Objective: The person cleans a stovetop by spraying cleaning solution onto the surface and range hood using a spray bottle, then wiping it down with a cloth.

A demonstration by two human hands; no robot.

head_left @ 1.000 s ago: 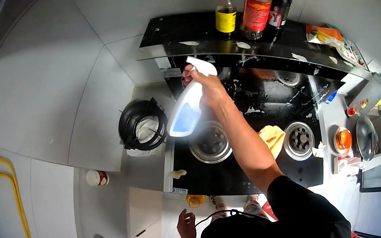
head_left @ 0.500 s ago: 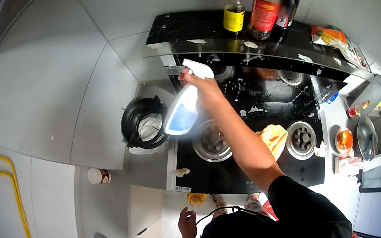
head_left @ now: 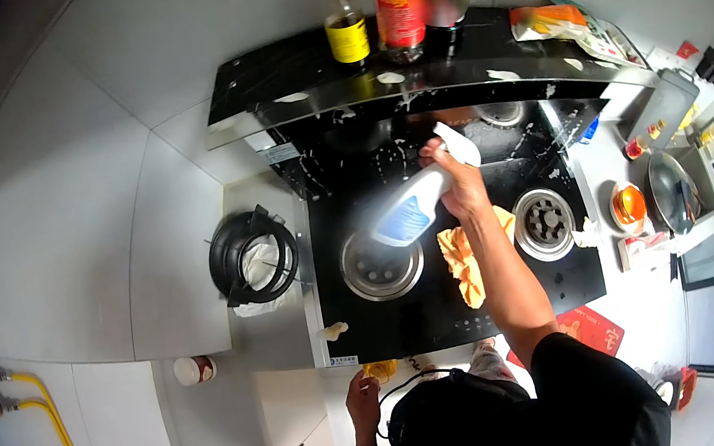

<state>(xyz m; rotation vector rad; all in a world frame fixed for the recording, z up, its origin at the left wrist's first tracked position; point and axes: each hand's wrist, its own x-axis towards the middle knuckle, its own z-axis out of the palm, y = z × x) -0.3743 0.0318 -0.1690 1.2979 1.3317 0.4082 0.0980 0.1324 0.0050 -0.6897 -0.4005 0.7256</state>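
Observation:
My right hand (head_left: 458,179) grips the neck of a white spray bottle (head_left: 407,212) with a blue label, tilted over the black stove (head_left: 487,322). The bottle's base is above the left burner (head_left: 382,264). An orange cloth (head_left: 463,266) lies between the two burners, partly behind my right forearm. White foam marks the black back panel (head_left: 364,151). My left hand (head_left: 364,401) hangs low, in front of the stove's front edge, its fingers curled; what they hold, if anything, is too small to make out.
Three bottles, one a yellow-capped bottle (head_left: 346,26), stand on the black ledge (head_left: 258,84). Left of the stove lies a black pan support (head_left: 220,263) with white paper. A jar (head_left: 195,370) stands further left. To the right are an orange bowl (head_left: 629,204) and a pan (head_left: 674,191).
The view has shifted. My right hand and the spray bottle have moved right along the stove, and the bottle is tilted closer to level. More of the orange cloth shows.

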